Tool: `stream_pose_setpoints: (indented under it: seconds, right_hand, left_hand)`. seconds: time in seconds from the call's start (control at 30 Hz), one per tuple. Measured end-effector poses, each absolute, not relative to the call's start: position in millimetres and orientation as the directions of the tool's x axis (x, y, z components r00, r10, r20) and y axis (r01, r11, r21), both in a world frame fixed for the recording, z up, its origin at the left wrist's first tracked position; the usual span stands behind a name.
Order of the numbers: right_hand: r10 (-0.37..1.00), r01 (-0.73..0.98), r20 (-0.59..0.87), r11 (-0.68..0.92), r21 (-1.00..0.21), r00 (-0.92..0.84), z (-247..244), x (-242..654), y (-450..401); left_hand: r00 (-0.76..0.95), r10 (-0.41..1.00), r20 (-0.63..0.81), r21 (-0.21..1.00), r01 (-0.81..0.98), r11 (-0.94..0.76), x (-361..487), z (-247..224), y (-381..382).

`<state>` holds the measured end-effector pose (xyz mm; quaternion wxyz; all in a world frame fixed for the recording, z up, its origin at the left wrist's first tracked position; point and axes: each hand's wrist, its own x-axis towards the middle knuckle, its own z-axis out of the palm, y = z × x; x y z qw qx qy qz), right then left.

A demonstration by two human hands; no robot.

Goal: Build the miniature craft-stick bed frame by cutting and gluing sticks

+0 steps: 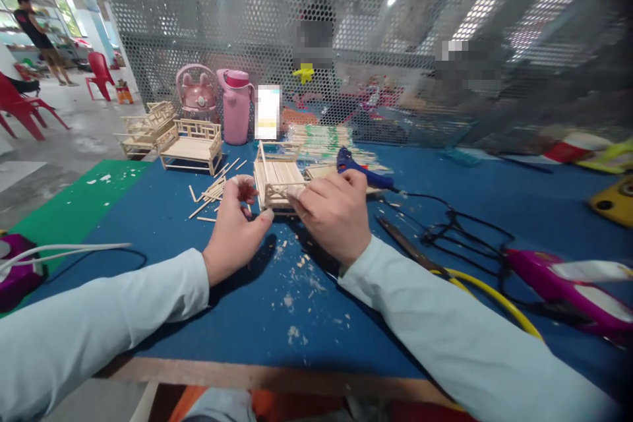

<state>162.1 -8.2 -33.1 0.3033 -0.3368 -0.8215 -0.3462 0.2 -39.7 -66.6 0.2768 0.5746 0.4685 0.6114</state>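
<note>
A small model bench of thin wooden sticks (281, 175) stands on the blue table between my hands. My left hand (237, 227) is at its left front corner, fingers apart and curved, thumb tip near the frame. My right hand (333, 211) pinches at the bench's front right rail; what exactly lies between the fingertips is too small to tell. Loose sticks (213, 194) lie left of the bench. Behind my right hand rests a blue glue gun (368, 175). Finished-looking model benches (192, 145) stand at the back left.
A pink bottle (236, 109), a lit phone (268, 112) and bundled sticks (319, 138) stand or lie along the mesh screen (208, 20). Right are pliers-like black handles (400, 237), cables (459, 224) and a purple device (558, 283). A person (37, 33) stands far left.
</note>
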Motion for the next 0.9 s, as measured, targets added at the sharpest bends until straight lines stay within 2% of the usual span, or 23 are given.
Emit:
stream_pose_setpoints:
  seconds: [0.13,0.43,0.53,0.7,0.77,0.8,0.83,0.9]
  right_hand:
    - [0.311,0.757,0.752,0.546,0.359,-0.582,-34.7,161.6,-6.6]
    - [0.294,0.756,0.778,0.568,0.325,-0.555,-38.2,162.6,-2.8]
    - [0.308,0.756,0.774,0.577,0.31,-0.553,-38.3,162.2,-3.0]
    - [0.345,0.75,0.764,0.607,0.262,-0.545,-32.3,165.6,-6.2]
    - [0.399,0.734,0.742,0.654,0.181,-0.538,-27.8,168.7,-11.1]
    - [0.442,0.713,0.725,0.695,0.095,-0.528,-25.9,169.8,-14.5]
    - [0.503,0.678,0.697,0.734,-0.033,-0.511,-24.3,170.5,-18.4]
    - [0.669,0.567,0.577,0.728,-0.385,-0.468,-22.7,169.8,-26.4]
  left_hand:
    - [-0.142,0.899,0.414,0.902,0.197,-0.384,-1.0,-66.3,-29.5]
    - [0.039,0.933,0.358,0.933,0.027,-0.36,-2.9,-63.6,-14.0]
    - [-0.016,0.925,0.381,0.924,0.041,-0.38,-3.7,-64.8,-11.9]
    - [-0.245,0.853,0.461,0.887,0.1,-0.45,-6.0,-63.1,-28.4]
    - [-0.249,0.859,0.448,0.893,0.07,-0.445,-4.8,-60.1,-43.2]
    - [-0.21,0.888,0.41,0.911,0.037,-0.411,-3.4,-58.6,-50.8]
    - [-0.164,0.923,0.349,0.936,0.013,-0.351,-1.5,-57.4,-57.9]
    - [-0.057,0.969,0.241,0.969,-0.042,-0.243,3.0,-56.1,-68.5]
